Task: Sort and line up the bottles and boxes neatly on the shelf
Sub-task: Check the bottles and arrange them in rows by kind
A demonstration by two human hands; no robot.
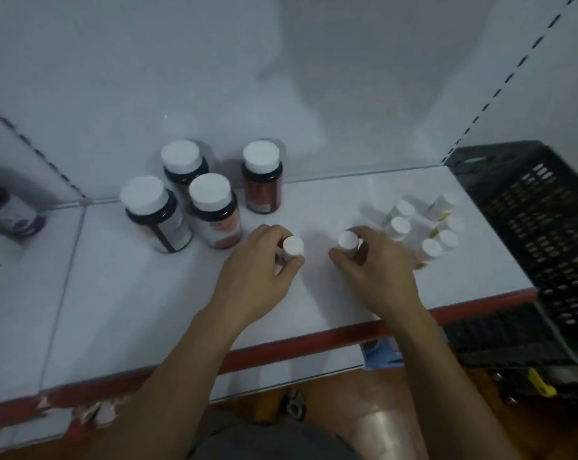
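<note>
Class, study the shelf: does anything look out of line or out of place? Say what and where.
Yes. The four large dark bottles at the back left stand in a loose clump, not a row, one apart to the right. A purple-labelled bottle sits alone on the neighbouring section, far left. Nothing looks spilled.

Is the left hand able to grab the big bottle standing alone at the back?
Probably not just yet. The left hand grips a small bottle. The shelf between it and the big bottle looks bare, so once it lets go, the way seems free.
</note>
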